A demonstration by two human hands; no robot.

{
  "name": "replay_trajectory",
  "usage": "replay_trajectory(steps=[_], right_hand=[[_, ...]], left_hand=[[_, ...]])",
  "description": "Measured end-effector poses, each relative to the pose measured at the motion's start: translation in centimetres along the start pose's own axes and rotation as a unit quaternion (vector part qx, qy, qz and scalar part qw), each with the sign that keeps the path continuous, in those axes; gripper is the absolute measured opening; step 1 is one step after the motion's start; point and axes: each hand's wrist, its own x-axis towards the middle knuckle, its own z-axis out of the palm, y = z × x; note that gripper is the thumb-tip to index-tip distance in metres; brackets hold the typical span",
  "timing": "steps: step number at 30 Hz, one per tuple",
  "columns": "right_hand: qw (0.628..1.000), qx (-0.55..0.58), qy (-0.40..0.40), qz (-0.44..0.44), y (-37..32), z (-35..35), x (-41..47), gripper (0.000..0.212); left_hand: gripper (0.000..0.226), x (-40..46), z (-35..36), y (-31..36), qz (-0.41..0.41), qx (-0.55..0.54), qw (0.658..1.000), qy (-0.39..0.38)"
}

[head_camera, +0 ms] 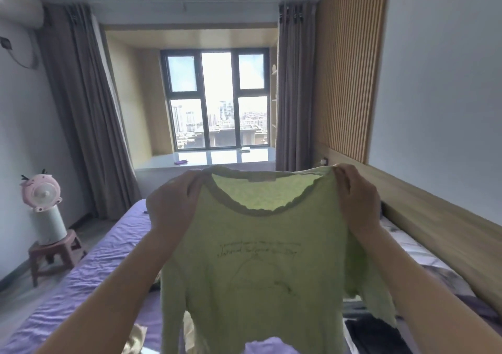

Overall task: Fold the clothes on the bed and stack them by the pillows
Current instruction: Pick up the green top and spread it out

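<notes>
Forearms are reaching up from 6 o'clock. Left hand [173,207] and right hand [355,193] are each pinching a shoulder of green top [252,258], which is hanging between them above purple bed [89,266].

L hand [173,204] + R hand [355,193] pinch green top [252,266] shoulders | held up over bed [89,266]

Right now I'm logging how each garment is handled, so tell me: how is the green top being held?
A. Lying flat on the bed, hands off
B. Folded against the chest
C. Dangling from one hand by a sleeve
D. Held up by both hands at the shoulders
D: the left hand and right hand each grip a shoulder of the green top, which hangs spread open above the bed.
</notes>
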Motion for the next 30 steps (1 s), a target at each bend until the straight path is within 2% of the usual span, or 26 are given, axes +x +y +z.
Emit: replay_trajectory(steps=[7,12,16,19,21,24,30], right_hand=[[0.999,-0.033,0.025,-0.021,-1.8,-1.1,0.3,0.021],[0.999,-0.03,-0.009,-0.03,-0.3,1.5,0.6,0.021],[0.992,-0.042,-0.116,-0.033,3.7,6.4,-1.7,0.021],[0.97,-0.088,-0.226,-0.021,8.0,11.7,-6.6,0.024],[0.948,-0.096,-0.303,-0.006,11.1,15.4,-10.9,0.025],[0.901,-0.095,-0.421,0.046,15.8,20.3,-17.0,0.027],[0.84,-0.123,-0.518,0.104,24.0,28.3,-24.4,0.031]], left_hand=[[0.02,1.3,-2.6,-1.2,0.031,-0.025,0.999,0.014],[0.02,1.0,0.6,-3.2,0.03,-0.017,0.999,-0.017],[0.021,-2.7,6.5,-6.6,-0.016,-0.007,0.99,-0.138],[0.019,-8.6,12.0,-9.0,-0.053,0.005,0.969,-0.241],[0.021,-13.4,15.7,-10.5,-0.093,0.023,0.945,-0.314],[0.025,-20.4,20.8,-12.6,-0.169,0.055,0.888,-0.424],[0.026,-30.1,28.7,-16.9,-0.232,0.078,0.831,-0.5]])
